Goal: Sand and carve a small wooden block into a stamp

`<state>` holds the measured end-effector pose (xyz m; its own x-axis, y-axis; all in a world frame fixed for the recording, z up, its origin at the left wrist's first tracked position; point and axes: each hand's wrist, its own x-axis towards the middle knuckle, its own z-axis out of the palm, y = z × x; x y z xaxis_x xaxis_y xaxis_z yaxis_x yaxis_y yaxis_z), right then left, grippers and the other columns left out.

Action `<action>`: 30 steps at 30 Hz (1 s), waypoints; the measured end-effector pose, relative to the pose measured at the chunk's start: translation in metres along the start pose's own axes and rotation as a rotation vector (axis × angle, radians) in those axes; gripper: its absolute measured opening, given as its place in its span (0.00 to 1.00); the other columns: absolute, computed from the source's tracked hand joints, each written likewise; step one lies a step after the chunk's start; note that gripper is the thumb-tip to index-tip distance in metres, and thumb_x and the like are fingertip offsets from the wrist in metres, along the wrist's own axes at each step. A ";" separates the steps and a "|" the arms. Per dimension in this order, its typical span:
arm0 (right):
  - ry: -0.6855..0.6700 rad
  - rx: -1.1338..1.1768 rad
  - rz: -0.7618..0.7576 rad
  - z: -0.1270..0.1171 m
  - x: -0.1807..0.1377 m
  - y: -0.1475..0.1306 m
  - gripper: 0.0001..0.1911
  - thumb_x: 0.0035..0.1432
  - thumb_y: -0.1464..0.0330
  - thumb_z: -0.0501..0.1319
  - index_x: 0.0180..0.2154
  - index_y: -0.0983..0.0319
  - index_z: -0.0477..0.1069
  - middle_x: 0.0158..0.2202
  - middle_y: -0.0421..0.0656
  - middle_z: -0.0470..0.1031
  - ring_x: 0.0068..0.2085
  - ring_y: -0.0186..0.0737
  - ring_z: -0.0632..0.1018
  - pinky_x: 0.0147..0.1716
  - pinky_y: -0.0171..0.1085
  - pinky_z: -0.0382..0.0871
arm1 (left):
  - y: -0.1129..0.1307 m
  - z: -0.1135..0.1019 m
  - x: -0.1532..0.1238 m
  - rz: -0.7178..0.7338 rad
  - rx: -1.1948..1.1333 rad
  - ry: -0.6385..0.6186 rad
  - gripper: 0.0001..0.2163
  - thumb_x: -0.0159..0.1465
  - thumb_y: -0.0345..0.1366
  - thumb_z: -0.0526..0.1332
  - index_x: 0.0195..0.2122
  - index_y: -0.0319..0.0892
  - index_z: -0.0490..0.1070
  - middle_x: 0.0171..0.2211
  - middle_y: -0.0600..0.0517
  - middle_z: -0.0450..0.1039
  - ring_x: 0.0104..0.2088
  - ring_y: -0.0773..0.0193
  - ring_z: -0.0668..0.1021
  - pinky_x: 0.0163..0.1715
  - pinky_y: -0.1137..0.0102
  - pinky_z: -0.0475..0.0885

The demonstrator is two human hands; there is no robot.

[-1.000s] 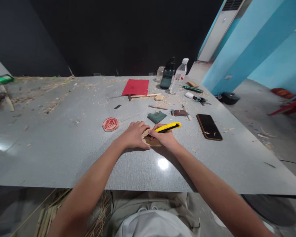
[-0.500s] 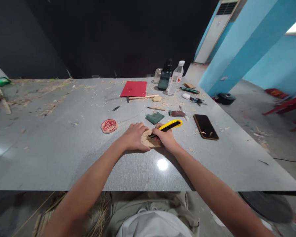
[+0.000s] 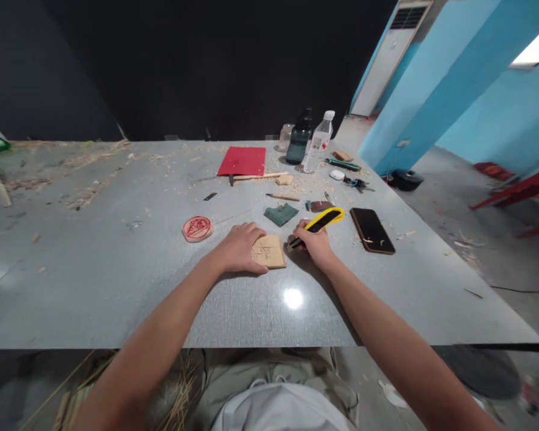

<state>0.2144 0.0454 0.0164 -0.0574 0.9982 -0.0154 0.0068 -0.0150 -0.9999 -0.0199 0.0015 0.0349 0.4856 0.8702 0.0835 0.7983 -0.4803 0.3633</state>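
A small pale wooden block (image 3: 270, 251) with pencil lines on its top lies flat on the grey table (image 3: 117, 263). My left hand (image 3: 239, 246) rests on the block's left part, fingers curled over it and pressing it down. Just right of the block, my right hand (image 3: 313, 241) is closed round a yellow utility knife (image 3: 322, 220). The knife's dark tip points down-left and sits at the block's right edge.
A round red carved disc (image 3: 197, 228) lies left of my hands. Behind them are a green cloth (image 3: 281, 214), a black phone (image 3: 372, 230), a red sheet (image 3: 242, 161), a hammer (image 3: 256, 176), two bottles (image 3: 308, 141) and small tools. Wood shavings are scattered about.
My right hand has drawn the knife off the block to the right, uncovering its lined top. My left hand has stayed on the block.
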 end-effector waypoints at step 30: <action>-0.173 0.041 -0.096 0.015 -0.023 -0.008 0.21 0.61 0.47 0.70 0.35 0.58 0.74 0.23 0.37 0.68 0.24 0.36 0.68 0.25 0.38 0.61 | 0.022 0.013 -0.002 -0.135 -0.348 0.748 0.47 0.61 0.49 0.76 0.74 0.53 0.48 0.69 0.39 0.59 0.68 0.44 0.69 0.67 0.46 0.68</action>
<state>0.2005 0.0221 0.0242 -0.2265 0.9705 0.0826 -0.0469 0.0738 -0.9962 0.0010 -0.0116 0.0309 -0.0686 0.8202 0.5680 0.6170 -0.4125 0.6702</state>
